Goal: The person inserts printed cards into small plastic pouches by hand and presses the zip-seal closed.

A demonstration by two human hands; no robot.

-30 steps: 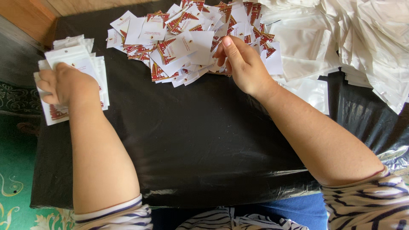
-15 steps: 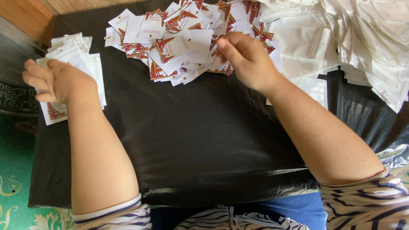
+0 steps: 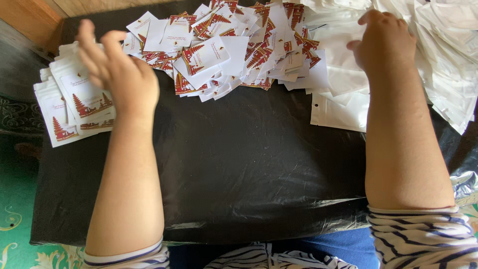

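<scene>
over the table's (image 3: 249, 164) far edge, left hand (image 3: 122, 74) hovers open and empty beside the card pile (image 3: 234, 45); right hand (image 3: 386, 45), loosely curled, touches the white pouches (image 3: 338, 107), holding nothing i can see.

Soft daylight, slightly motion-blurred fingers

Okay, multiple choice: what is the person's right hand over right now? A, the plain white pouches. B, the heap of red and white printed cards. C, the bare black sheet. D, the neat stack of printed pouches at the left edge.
A: the right hand hovers over the plain white pouches, while the heap of printed cards lies further left.
</scene>
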